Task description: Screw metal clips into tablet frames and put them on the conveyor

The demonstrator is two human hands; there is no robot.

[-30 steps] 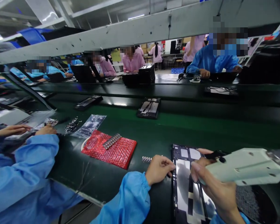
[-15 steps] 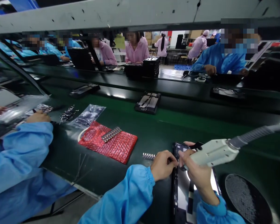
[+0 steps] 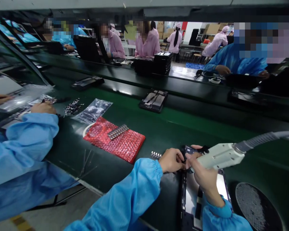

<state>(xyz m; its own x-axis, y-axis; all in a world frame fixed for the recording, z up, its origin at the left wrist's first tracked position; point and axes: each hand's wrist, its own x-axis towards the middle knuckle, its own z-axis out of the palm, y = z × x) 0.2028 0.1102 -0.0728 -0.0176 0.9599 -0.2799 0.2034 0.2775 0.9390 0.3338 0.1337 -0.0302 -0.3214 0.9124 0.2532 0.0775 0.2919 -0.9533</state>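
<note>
A flat black tablet-like device (image 3: 191, 199) with a silvery inside lies under my hands, its lower part running out of view. My left hand (image 3: 172, 160) is closed in a pinch at the device's upper left edge; whatever is between its fingertips is hidden. Wrapped around a pale electric screwdriver (image 3: 218, 157) with a ribbed hose, my right hand (image 3: 203, 176) rests above the device, fingertips close to the left ones. The tool's tip is hidden by my fingers. Just left of my left hand lies a short strip of small metal pieces (image 3: 156, 155).
A round black dish (image 3: 279, 221) holds small grey bits at right. Left lie a red bubble-wrap bag (image 3: 132, 146) with a metal strip (image 3: 118, 132) on it, and a clear bag (image 3: 93, 110). A co-worker's hand (image 3: 44, 107) works at far left. Another device (image 3: 154, 100) lies behind.
The camera view has shifted slightly, so the background sits higher and further right. Both hands keep nearly the same place at the device's edge, their fingertips still close together.
</note>
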